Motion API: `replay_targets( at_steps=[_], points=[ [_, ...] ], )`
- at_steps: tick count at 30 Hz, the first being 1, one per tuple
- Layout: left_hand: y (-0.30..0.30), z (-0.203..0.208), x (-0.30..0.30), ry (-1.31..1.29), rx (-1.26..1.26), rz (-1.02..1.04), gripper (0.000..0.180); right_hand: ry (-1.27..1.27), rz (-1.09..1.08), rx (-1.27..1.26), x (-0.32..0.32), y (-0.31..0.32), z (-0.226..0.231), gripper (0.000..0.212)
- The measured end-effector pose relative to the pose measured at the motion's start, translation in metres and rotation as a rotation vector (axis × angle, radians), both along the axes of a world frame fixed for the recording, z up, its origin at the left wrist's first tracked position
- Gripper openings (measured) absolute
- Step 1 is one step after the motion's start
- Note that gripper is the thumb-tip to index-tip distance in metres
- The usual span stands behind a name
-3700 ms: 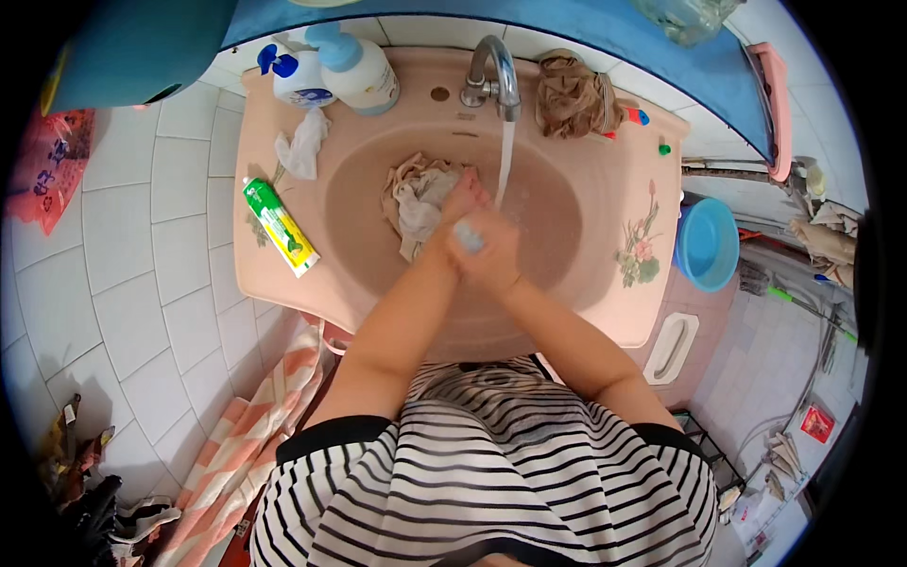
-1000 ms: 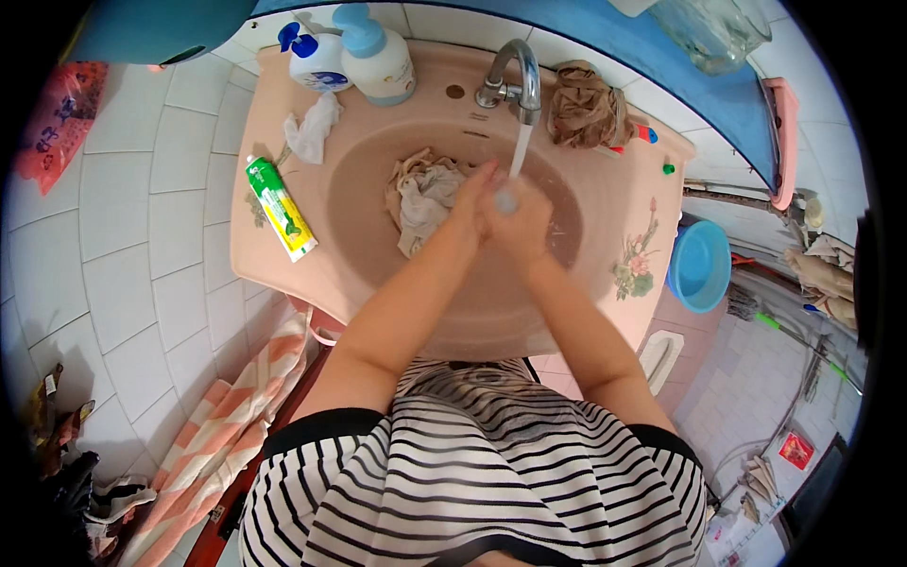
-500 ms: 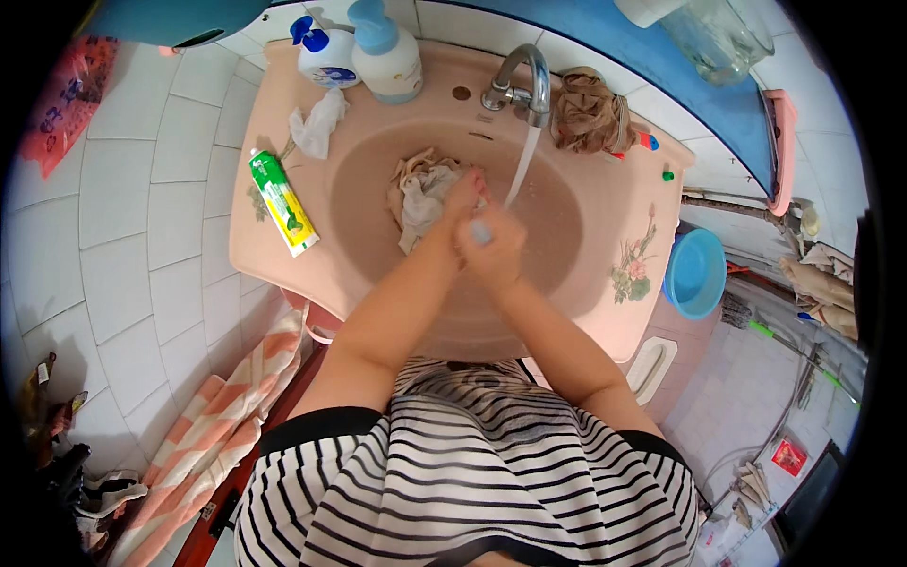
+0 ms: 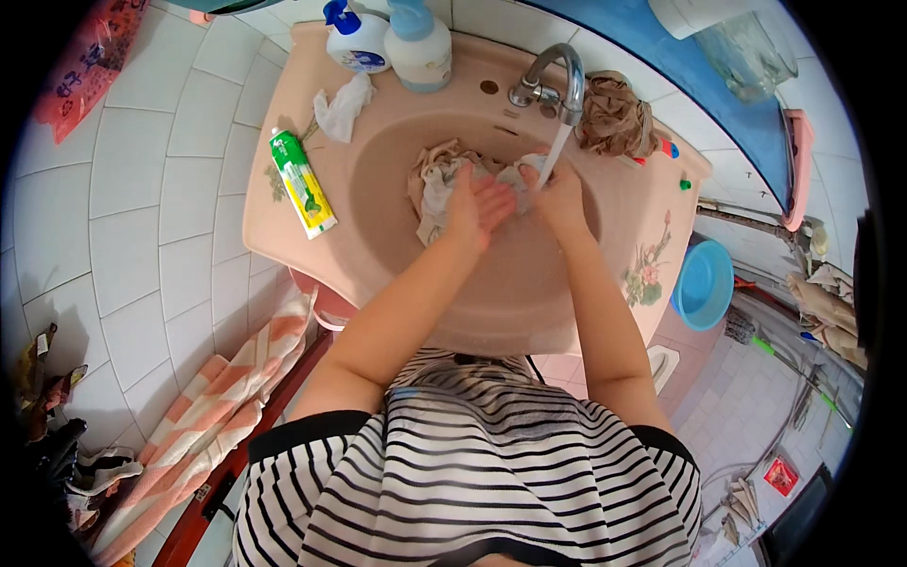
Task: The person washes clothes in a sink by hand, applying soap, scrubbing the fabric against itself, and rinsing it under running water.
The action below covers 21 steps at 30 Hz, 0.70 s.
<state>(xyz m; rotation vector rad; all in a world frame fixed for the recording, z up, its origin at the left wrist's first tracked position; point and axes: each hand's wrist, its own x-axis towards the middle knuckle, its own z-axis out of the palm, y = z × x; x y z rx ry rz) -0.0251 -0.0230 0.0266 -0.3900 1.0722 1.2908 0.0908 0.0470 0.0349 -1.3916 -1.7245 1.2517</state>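
My left hand (image 4: 484, 205) is in the pink basin (image 4: 453, 302), palm turned up and fingers stretched out, just beside a heap of wet white and beige cloth (image 4: 436, 184). Under the stream from the curved metal tap (image 4: 573, 90), my right hand (image 4: 559, 197) closes on a small white cloth (image 4: 518, 174). That cloth reaches toward my left fingers; whether they touch it, I cannot tell. Running water covers part of the right fingers.
Left on the rim lie a green and yellow tube (image 4: 302, 184) and a crumpled white cloth (image 4: 342, 106). Two pump bottles (image 4: 420, 52) stand behind them. Right of the tap sits a bunched brown cloth (image 4: 614, 115). A blue basin (image 4: 703, 283) stands beyond the sink's right side.
My hands were together beside the cloth heap; now they are apart. The right one has moved right into the water stream with the white cloth, and the left has opened, palm up.
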Motion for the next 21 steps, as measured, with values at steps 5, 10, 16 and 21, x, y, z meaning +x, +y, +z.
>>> replay_targets(
  at_steps=[5, 10, 16, 21],
  points=[
    [0.014, -0.044, -0.004, -0.416, 0.08, -0.24, 0.056, -0.038, 0.301, 0.249, -0.015, -0.038, 0.038, 0.019],
    [0.027, -0.058, 0.022, -0.247, 0.303, -0.192, 0.024, -0.264, 0.148, 0.379, -0.005, -0.032, -0.004, 0.032],
    [0.042, -0.03, 0.021, -0.429, 0.217, -0.117, 0.022, -0.319, -0.039, 0.461, -0.016, -0.029, 0.014, 0.026],
    [0.013, -0.115, -0.01, -0.562, 0.527, -0.13, 0.021, -0.429, 0.133, 0.504, -0.032, -0.047, -0.002, 0.04]
  ],
)
